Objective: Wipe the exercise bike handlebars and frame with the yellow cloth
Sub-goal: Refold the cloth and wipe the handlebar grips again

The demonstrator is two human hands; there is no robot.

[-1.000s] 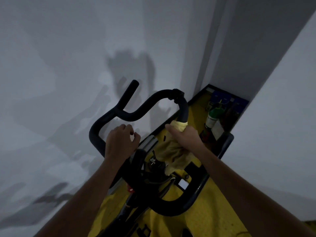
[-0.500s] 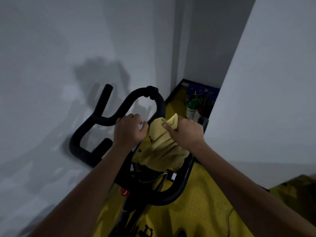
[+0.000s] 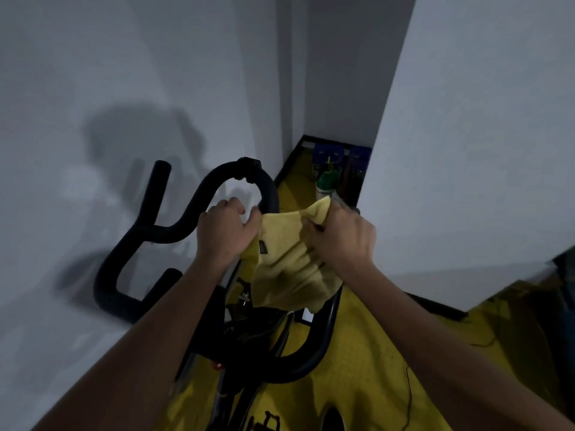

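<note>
The black handlebars [image 3: 174, 228] of the exercise bike curve up in front of me, with the bike frame [image 3: 249, 343] dark below them. A yellow cloth [image 3: 286, 262] hangs spread between my two hands just above the centre of the bars. My left hand [image 3: 227, 231] pinches its left edge beside the upper loop of the bar. My right hand [image 3: 340, 234] grips the bunched right corner. The cloth drapes down over the right side of the handlebar and hides part of it.
White walls close in on the left and right. A narrow gap ahead holds a green-capped white bottle [image 3: 325, 185] and blue boxes [image 3: 326, 150] on the yellow floor [image 3: 367, 353]. A thin dark cable [image 3: 409, 396] lies on the floor at the right.
My left hand left the handlebar and took hold of the cloth's left edge. The cloth came off the bar and is now stretched between both hands.
</note>
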